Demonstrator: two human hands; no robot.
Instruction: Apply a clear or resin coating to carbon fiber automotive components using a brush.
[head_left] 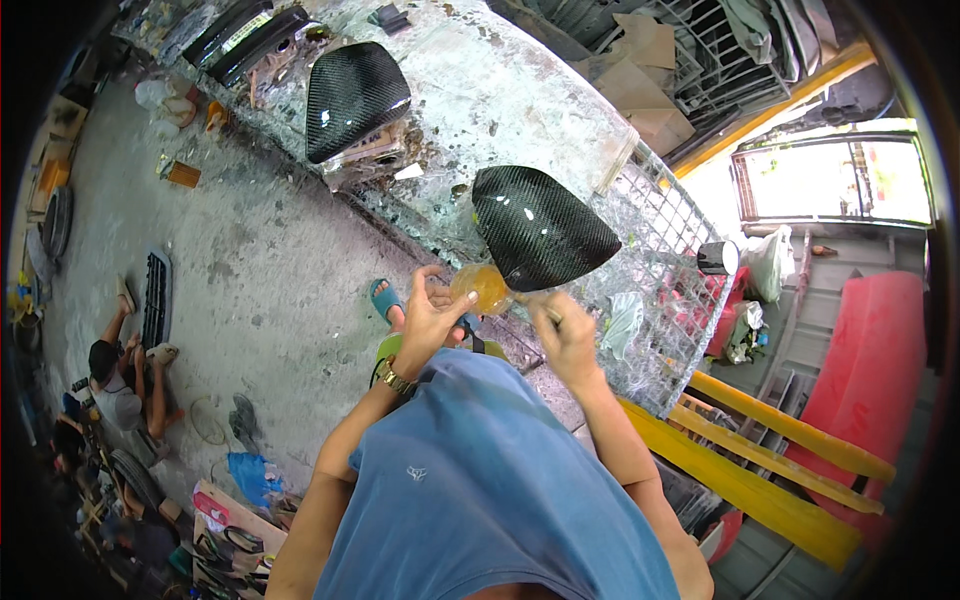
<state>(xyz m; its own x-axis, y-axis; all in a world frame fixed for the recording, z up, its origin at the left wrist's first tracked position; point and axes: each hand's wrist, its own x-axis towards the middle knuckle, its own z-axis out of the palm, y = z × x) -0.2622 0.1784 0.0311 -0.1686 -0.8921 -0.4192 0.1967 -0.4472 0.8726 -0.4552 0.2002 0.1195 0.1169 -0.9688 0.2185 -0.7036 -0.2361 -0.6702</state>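
My left hand is closed around a rounded, see-through container with amber-coloured contents. My right hand grips a thin brush, its tip at the container's right side; whether the tip is inside cannot be told. Just beyond both hands, a glossy black carbon-fibre shell is propped at the edge of the stained workbench. Farther left along the bench stands a second glossy carbon-fibre shell, raised on a block.
A wire grid extends the bench on the right, carrying a dark cup and a crumpled plastic piece. Yellow bars and a red panel lie to the right. Another person crouches at left beside a black grille.
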